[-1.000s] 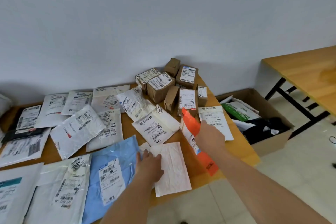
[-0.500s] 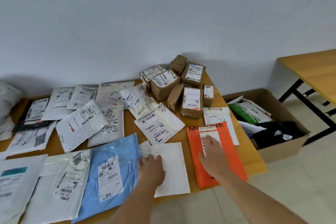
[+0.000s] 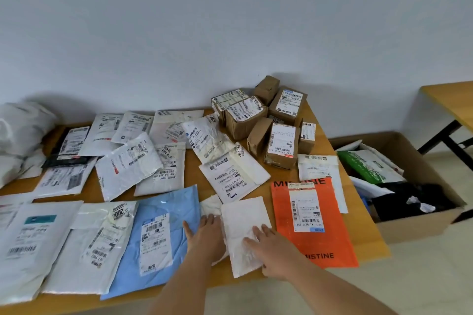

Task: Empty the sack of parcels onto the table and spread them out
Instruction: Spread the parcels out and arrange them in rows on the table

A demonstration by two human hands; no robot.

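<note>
Parcels (image 3: 163, 161) cover the desk (image 3: 368, 245) beyond and beside both hands, with the blue mailer (image 3: 158, 233) left of the left hand (image 3: 204, 235) and the white padded envelope (image 3: 243, 227) under both flat, open-fingered palms, right hand (image 3: 273, 250) included.

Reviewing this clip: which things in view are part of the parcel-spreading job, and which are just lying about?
Part of the job:
- left hand and right hand, both flat on the white padded mailer
- orange mailer
- blue mailer
- small brown boxes
- white sack at the table's left end
- table

Lying about:
- cardboard box on the floor, holding other packages
- second table
</note>
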